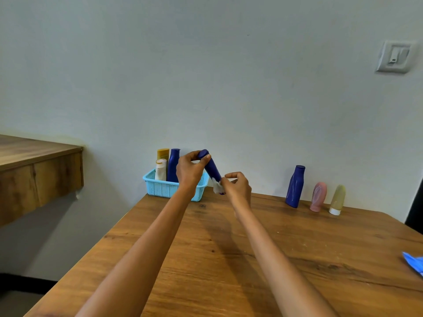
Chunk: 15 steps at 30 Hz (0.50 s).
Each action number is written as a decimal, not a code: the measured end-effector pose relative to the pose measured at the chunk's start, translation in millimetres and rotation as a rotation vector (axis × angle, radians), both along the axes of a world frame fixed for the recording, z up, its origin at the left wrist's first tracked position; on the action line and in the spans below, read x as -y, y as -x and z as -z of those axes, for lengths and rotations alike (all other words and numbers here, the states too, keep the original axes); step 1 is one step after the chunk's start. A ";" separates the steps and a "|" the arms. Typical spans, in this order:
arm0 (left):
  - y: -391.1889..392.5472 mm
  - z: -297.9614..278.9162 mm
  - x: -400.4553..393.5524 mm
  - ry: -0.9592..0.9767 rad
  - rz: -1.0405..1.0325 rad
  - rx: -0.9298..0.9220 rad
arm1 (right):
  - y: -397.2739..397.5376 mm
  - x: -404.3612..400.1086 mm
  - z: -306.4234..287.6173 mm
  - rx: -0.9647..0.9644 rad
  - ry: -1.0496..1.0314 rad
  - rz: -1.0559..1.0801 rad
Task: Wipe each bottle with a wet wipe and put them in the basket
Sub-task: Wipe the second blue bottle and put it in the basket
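My left hand [190, 170] grips the cap end of a dark blue bottle [211, 167], held tilted above the table's far edge. My right hand [237, 186] pinches a white wet wipe [217, 185] against the bottle's lower end. Behind my hands stands a light blue basket [160, 187] holding a yellow bottle [163, 153], a white bottle [160, 170] and a blue bottle [173, 164]. Along the wall to the right stand another blue bottle [295, 186], a pink bottle [318, 196] and a pale yellow bottle [337, 199] on its white cap.
The wooden table [229, 259] meets the wall at the back. A blue packet [414, 263] lies at its right edge. A wooden shelf [34, 170] juts out at the left, with a gap between it and the table. A wall switch [394, 57] is mounted high on the right.
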<state>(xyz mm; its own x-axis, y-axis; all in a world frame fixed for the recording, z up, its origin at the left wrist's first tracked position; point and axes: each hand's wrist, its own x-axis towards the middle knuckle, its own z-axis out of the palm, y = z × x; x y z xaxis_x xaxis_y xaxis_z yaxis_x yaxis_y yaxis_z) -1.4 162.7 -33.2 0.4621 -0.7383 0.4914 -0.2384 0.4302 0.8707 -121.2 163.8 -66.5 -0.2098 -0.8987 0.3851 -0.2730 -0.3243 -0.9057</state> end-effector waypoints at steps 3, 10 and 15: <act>-6.5 -2.4 1.2 -0.005 0.030 -0.005 | 8.1 3.4 3.9 0.023 0.091 0.110; -4.7 2.6 1.9 -0.035 0.281 0.082 | 11.4 7.1 15.6 0.067 0.027 0.020; -1.2 6.9 1.6 -0.068 0.325 0.299 | 8.5 -0.3 -3.2 0.263 0.132 -0.122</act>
<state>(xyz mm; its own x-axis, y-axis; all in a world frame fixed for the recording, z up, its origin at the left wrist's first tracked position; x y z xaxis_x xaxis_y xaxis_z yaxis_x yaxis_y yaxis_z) -0.2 161.1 -40.1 0.0460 -0.8569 0.5134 -0.3459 0.4685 0.8129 -129.7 164.1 -63.2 -0.2115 -0.8693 0.4467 0.0134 -0.4596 -0.8880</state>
